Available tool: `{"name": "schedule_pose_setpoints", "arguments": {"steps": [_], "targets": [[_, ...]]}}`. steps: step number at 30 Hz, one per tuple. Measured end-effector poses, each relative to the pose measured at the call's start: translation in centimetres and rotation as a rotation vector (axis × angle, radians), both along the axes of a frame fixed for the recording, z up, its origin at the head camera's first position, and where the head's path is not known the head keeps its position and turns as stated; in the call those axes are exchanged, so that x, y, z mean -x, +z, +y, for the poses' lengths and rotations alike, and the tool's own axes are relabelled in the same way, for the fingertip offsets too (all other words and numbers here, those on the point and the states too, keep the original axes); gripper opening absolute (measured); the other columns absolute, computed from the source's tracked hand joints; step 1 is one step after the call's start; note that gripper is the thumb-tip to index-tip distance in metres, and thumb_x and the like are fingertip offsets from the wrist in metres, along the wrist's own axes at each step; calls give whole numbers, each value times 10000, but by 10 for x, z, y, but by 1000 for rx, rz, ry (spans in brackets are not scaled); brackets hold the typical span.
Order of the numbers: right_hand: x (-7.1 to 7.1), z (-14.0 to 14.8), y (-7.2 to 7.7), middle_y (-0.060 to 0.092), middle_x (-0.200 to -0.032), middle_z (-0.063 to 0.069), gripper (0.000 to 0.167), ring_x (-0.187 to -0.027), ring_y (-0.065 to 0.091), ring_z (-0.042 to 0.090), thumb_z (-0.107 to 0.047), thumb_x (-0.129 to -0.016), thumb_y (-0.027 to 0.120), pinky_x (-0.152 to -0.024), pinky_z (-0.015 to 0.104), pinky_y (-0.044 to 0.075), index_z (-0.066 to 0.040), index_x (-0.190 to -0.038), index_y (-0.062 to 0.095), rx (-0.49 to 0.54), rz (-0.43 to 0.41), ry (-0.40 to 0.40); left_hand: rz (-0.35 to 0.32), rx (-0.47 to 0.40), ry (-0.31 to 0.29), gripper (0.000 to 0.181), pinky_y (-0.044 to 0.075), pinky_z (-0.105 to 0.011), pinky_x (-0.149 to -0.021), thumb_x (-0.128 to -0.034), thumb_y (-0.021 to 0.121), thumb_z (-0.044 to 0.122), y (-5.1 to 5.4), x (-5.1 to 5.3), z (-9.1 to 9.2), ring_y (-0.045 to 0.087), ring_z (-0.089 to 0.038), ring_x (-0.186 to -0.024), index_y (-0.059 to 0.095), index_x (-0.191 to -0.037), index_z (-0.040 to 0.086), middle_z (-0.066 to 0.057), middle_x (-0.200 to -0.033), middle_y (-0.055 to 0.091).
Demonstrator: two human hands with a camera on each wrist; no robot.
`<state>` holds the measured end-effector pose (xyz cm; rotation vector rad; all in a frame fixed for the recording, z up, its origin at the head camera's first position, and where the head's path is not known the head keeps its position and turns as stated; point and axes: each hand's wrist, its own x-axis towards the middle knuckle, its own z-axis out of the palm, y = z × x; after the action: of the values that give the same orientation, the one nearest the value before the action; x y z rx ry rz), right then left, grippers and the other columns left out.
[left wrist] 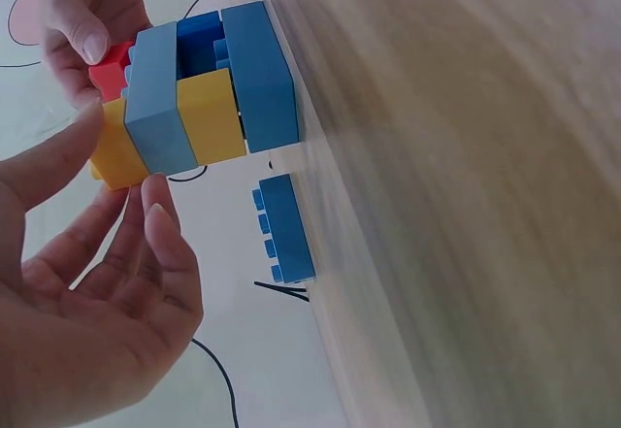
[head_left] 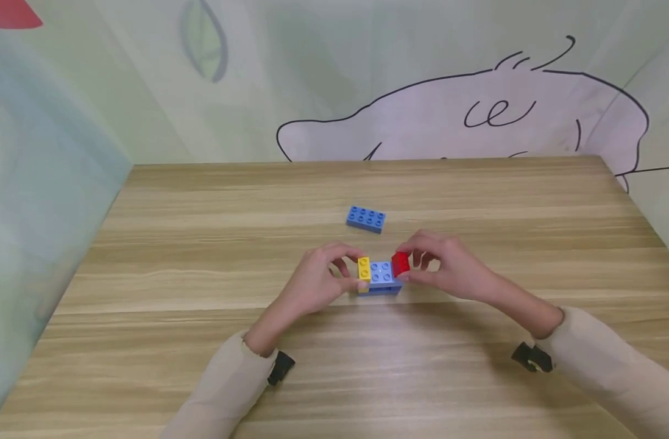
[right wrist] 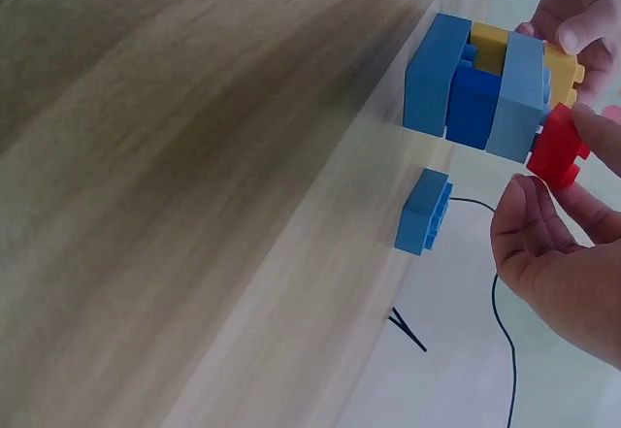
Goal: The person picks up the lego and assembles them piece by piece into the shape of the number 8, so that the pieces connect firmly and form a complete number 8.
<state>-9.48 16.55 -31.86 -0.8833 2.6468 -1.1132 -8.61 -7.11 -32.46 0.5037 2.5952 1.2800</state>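
Note:
A small stack of building bricks stands on the table between my hands. Its base is a blue brick (left wrist: pixel 262 79). Above that sit a yellow brick (left wrist: pixel 212 117) on the left and a dark blue brick (right wrist: pixel 473 108) on the right, bridged by a light blue brick (head_left: pixel 381 272). My left hand (head_left: pixel 315 280) pinches a top yellow brick (head_left: pixel 364 266) between thumb and fingers at the stack's left end. With thumb and fingertips, my right hand (head_left: pixel 455 268) holds a red brick (head_left: pixel 401 263), tilted at the light blue brick's right end. Whether its underside is fully seated is unclear.
A loose blue brick (head_left: pixel 365 221) with several studs lies behind the stack on the wooden table (head_left: pixel 230 244). Behind the table's far edge rises a wall covering (head_left: pixel 334 73) with line drawings. Black devices hang at both wrists.

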Motion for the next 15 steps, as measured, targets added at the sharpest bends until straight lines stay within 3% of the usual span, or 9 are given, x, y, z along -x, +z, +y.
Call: {"name": "schedule_pose_setpoints", "arguments": {"steps": [6, 15], "targets": [[-2, -1, -3, 627, -1025, 23, 406, -869, 586, 150, -105, -750, 753, -771, 328, 515, -22, -1122, 612, 33, -72, -13, -4, 2, -3, 375, 470, -247, -637, -719, 779, 105, -1, 1, 0, 543, -134, -768, 661, -1074, 114, 13, -1039, 613], [-4, -2, -6, 635, -996, 24, 386, -841, 579, 145, -93, -751, 749, -746, 357, 517, -20, -1108, 623, 32, -55, -16, -8, 3, 5, 365, 468, -250, -644, -724, 774, 99, -1, 0, 0, 544, -134, -769, 662, -1071, 112, 16, -1029, 614]]}}
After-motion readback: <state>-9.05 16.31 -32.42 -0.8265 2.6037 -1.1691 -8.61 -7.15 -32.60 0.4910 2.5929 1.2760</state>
